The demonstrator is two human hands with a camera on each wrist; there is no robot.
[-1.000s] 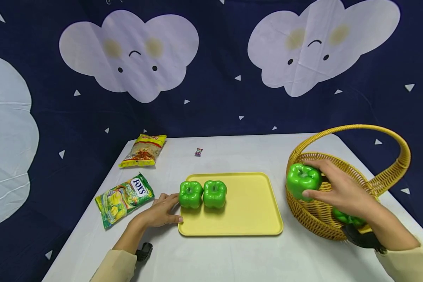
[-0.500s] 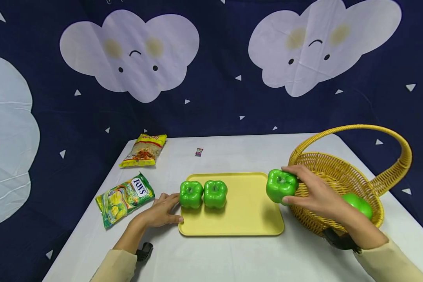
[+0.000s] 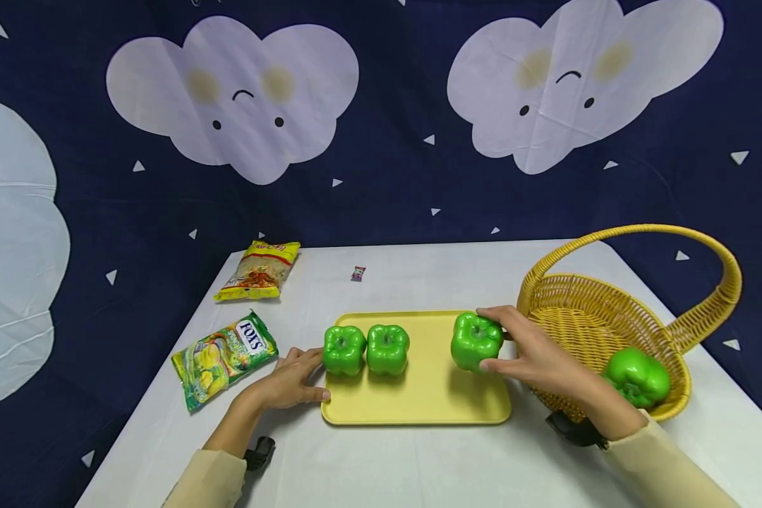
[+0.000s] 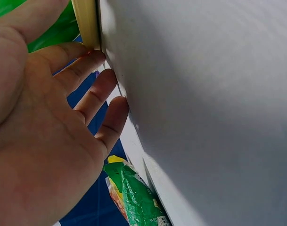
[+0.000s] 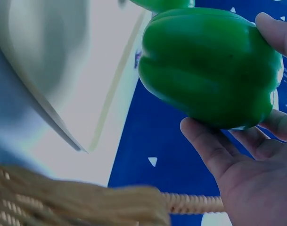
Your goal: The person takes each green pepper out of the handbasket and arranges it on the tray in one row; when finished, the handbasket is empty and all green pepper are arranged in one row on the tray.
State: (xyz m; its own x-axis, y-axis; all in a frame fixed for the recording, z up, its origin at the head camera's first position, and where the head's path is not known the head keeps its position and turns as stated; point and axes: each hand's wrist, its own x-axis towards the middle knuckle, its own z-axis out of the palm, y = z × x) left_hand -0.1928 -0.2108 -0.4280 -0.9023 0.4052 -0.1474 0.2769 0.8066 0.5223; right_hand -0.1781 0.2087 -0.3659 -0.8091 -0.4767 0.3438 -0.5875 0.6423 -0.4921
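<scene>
My right hand (image 3: 536,356) grips a green bell pepper (image 3: 475,342) over the right part of the yellow tray (image 3: 428,406). In the right wrist view the thumb and fingers stand on opposite sides of that pepper (image 5: 211,68). Two more green peppers, a left one (image 3: 344,351) and its neighbour (image 3: 388,350), sit side by side at the tray's left end. My left hand (image 3: 288,381) rests at the tray's left edge, fingers extended and thumb near the rim. In the left wrist view its fingertips (image 4: 116,110) touch the white table, close to the tray wall (image 4: 88,23).
A wicker basket (image 3: 600,296) with a tall handle stands on the right, another green pepper (image 3: 637,377) inside. To the left lie a green FOX'S candy bag (image 3: 225,360) and a yellow food packet (image 3: 258,271). A tiny wrapped candy (image 3: 358,274) lies behind the tray.
My right hand has carried the pepper left, from over the basket to over the tray's right part. The pepper inside the basket now shows fully. My left hand has stayed put.
</scene>
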